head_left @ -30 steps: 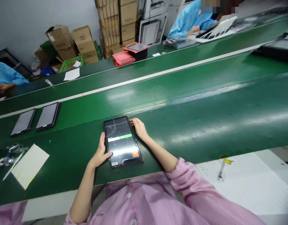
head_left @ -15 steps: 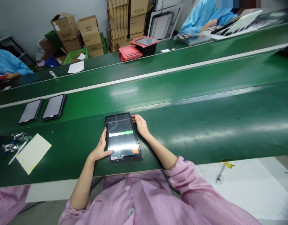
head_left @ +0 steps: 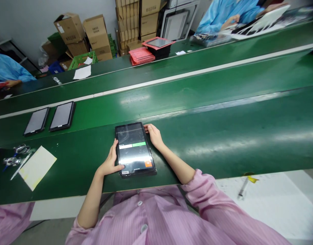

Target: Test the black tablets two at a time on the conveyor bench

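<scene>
A black tablet [head_left: 135, 136] lies on the green bench in front of me, its lit screen facing up with a white and green bar and an orange square. My left hand [head_left: 108, 164] grips its left edge, fingers along the side and thumb over the lower left corner. Against the upper right edge, my right hand [head_left: 153, 136] holds it with bent fingers; some fingertips are hidden by that edge. A small white label sits at the tablet's lower left.
Two more tablets [head_left: 36, 121] lie on the green conveyor belt [head_left: 100, 110] at left. Nearer are a yellowish paper sheet [head_left: 37, 168], a white pen-like stick [head_left: 20, 167] and shiny metal pieces [head_left: 12, 161]. Across the belt are red sleeves [head_left: 142, 55] and two people in blue.
The two tablets on the belt have shifted slightly right. Both my hands stay on the tablet in nearly the same pose. The far-right person's arms have moved a little.
</scene>
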Demonstrator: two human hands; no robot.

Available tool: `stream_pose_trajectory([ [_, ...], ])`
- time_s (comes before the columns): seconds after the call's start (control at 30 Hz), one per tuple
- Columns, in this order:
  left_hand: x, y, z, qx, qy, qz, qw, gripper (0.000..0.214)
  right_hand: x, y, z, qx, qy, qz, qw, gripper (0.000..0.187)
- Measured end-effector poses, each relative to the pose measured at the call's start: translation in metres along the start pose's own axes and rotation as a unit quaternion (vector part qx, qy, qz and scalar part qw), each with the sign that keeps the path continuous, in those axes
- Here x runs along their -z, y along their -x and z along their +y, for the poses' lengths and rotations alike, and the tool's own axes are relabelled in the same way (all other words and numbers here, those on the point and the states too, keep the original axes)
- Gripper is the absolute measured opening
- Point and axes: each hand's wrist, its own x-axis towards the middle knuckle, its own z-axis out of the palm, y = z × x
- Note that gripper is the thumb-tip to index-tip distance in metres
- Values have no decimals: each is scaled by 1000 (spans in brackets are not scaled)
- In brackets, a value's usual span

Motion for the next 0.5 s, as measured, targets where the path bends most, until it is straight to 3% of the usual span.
stream_pose_trajectory([
  [0.37,-3,-1,9,30,-24,14,999,118,1,0,-1,-2,-9,-2,1000,55],
  [0.5,-4,0,6,31,29,12,999,127,1,1,-1,-1,-8,0,1000,56],
])
